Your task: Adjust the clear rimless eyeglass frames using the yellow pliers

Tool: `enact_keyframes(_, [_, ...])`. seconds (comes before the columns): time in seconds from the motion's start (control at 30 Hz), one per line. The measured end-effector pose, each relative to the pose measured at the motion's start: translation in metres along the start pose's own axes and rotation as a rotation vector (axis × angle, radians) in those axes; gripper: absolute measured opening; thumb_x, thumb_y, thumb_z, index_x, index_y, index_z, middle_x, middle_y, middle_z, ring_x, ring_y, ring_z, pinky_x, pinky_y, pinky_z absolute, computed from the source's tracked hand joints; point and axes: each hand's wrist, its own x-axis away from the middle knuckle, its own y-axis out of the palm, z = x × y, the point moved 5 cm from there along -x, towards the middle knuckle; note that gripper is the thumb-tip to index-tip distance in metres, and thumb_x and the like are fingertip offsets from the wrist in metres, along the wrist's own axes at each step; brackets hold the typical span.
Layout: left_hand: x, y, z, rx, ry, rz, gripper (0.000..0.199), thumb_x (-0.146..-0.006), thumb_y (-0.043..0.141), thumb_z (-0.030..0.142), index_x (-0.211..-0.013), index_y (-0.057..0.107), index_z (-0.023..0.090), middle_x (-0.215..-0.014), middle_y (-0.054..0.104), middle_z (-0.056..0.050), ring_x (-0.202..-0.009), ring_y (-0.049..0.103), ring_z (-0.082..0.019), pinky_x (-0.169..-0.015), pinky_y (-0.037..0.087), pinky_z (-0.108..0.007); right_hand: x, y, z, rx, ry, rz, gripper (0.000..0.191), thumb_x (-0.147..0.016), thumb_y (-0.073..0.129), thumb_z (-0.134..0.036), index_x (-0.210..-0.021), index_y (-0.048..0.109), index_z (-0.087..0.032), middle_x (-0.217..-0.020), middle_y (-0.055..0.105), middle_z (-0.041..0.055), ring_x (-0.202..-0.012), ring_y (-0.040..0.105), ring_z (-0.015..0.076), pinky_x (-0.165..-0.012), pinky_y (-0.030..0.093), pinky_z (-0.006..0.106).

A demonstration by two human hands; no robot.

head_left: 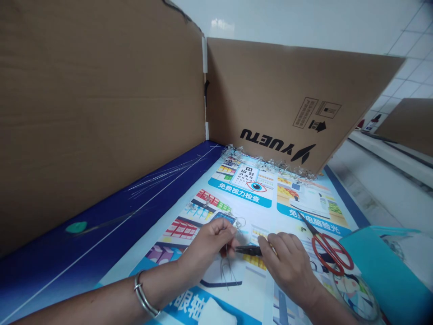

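My left hand [208, 243], a metal bangle on its wrist, pinches thin wire [227, 274] between thumb and fingers. Loose wire ends hang below the fingertips, and a small loop of wire with what look like clear bits [240, 222] rises above them. My right hand [291, 264] is wrapped round a pair of dark-jawed pliers [248, 250]. The jaws point left and reach the left fingertips; whether they grip the wire I cannot tell. Most of the pliers' handles are hidden in my palm.
Red-handled scissors [333, 255] lie right of my right hand, beside a blue box [385, 266]. Clear wired pieces [270, 164] line the foot of a cardboard panel [287, 90]. Loose wires [165, 174] and a green piece [76, 227] lie left. A white object [216, 313] sits in front.
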Motion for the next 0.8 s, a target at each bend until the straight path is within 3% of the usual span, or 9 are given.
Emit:
enact_keyframes(0.5, [0.002, 0.0006, -0.0005, 0.026, -0.041, 0.015, 0.022, -0.081, 0.055, 0.034, -0.072, 0.046, 0.016, -0.063, 0.06, 0.0, -0.047, 0.052, -0.008, -0.049, 0.036, -0.022, -0.004, -0.0045, -0.0045, 0.042, -0.034, -0.052, 0.023, -0.083, 0.05, -0.009, -0.104, 0.058, -0.012, -0.084, 0.059, 0.0101, -0.08, 0.05, 0.0222, -0.068, 0.037, 0.038])
enact_keyframes(0.8, [0.0021, 0.0022, 0.0044, -0.008, 0.03, -0.01, 0.022, -0.083, 0.053, 0.033, -0.072, 0.046, 0.016, -0.063, 0.058, 0.001, -0.049, 0.051, -0.008, -0.049, 0.036, -0.022, -0.0038, 0.0001, -0.004, 0.009, 0.03, -0.088, 0.018, -0.082, 0.05, -0.014, -0.098, 0.058, -0.014, -0.072, 0.053, 0.0047, -0.068, 0.044, 0.0175, -0.062, 0.033, 0.034])
